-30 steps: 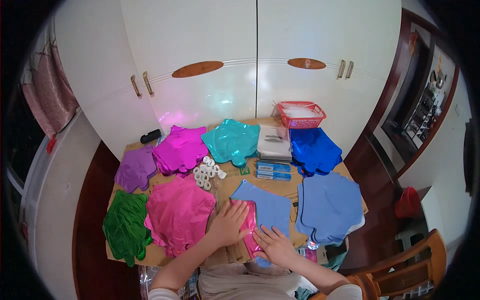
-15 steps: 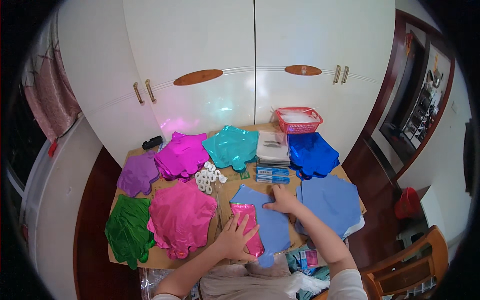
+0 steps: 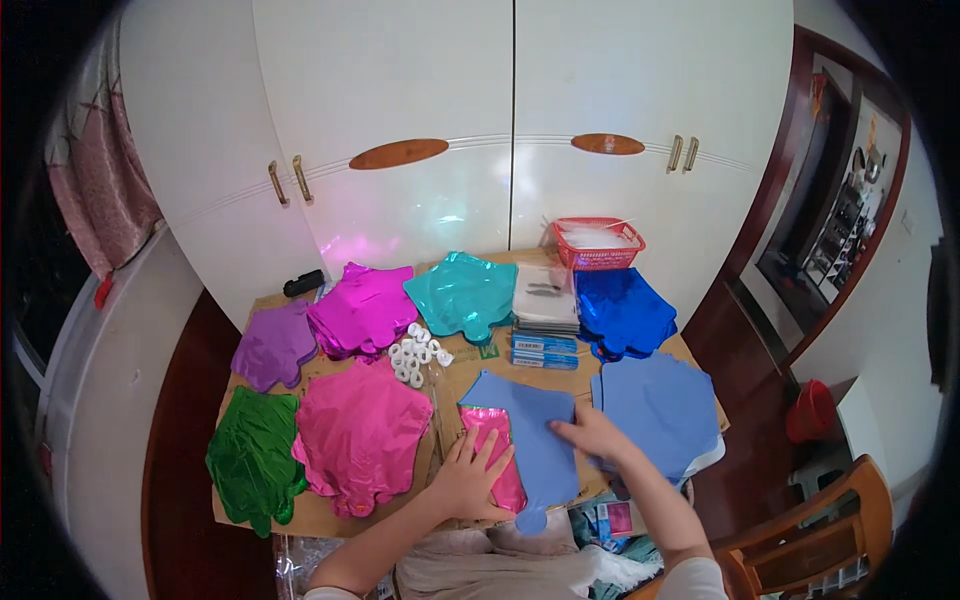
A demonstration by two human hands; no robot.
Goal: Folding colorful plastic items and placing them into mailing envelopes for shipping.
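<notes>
A flat foil balloon (image 3: 545, 455), matte blue with a rounded tab at its near end, lies in front of me. Its left side is folded inward, baring a shiny pink strip (image 3: 507, 488). Across that strip my left hand (image 3: 468, 482) rests flat, fingers spread, pressing it down. My right hand (image 3: 592, 434) pinches the balloon's right edge, thumb on top; the fingertips are partly hidden. To the right lies a stack of matte blue foil balloons (image 3: 655, 415).
Pink (image 3: 365, 435), green (image 3: 252, 450), purple (image 3: 275, 345), magenta (image 3: 362, 308), teal (image 3: 462, 292) and dark blue (image 3: 625, 310) foil stacks surround the work. White rolls (image 3: 410, 360), blue packets (image 3: 544, 350), clear bags (image 3: 545, 295) and a red basket (image 3: 600, 255) sit farther back.
My right hand has moved from the balloon's far corner to its right edge, rightward and nearer me. The left hand stays on the pink strip.
</notes>
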